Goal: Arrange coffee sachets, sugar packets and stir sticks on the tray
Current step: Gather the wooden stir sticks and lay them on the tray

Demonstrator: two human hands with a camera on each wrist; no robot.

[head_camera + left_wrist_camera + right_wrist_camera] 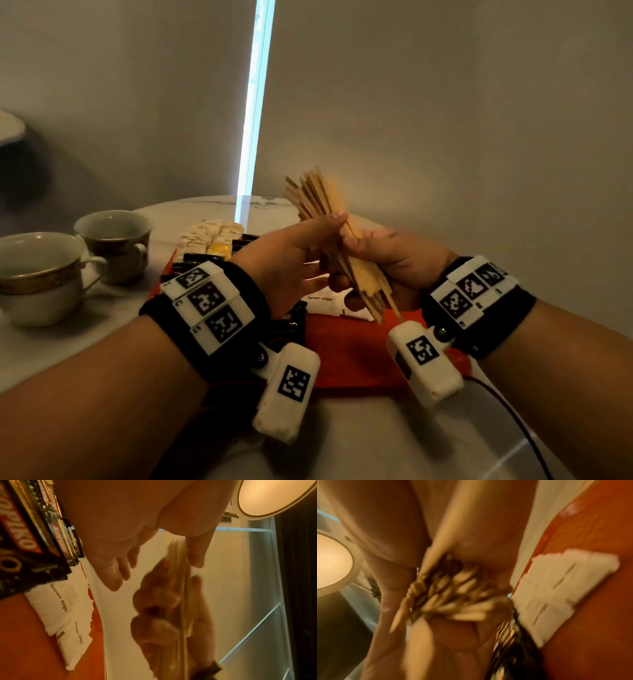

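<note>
Farthest to the left of the fingers, two cups (41, 274) stand on the surface (51, 346), well apart from both hands. Nearer in, the red tray (356, 356) lies under and just below the hands. On it, dark coffee sachets (25, 538) lie beneath the left wrist, and white brown-sugar packets (65, 609) lie just to their right, below the gap between the two palms. Pale packets (212, 236) sit at the tray's far end, beyond the left hand.

The left hand (291, 263) is held out with its fingers (113, 577) straight and apart, the thumb tip touching the side of the stir sticks (325, 212) without curling round them. The right hand (387, 260) has its fingers (154, 626) wrapped round the lower part of the bundle and carries it.

The bundle is above the tray, not yet on it. Its long axis runs steeply, with the fanned top leaning up and away to the left and the lower ends pointing down at the bare red strip just below the right fingers. That strip lies to the right of the sugar packets, so I judge the right hand is the nearer one to lay the sticks there. The sticks would first need tilting flat along the tray, and the splayed ends suggest they may scatter unless the left fingers square them.
</note>
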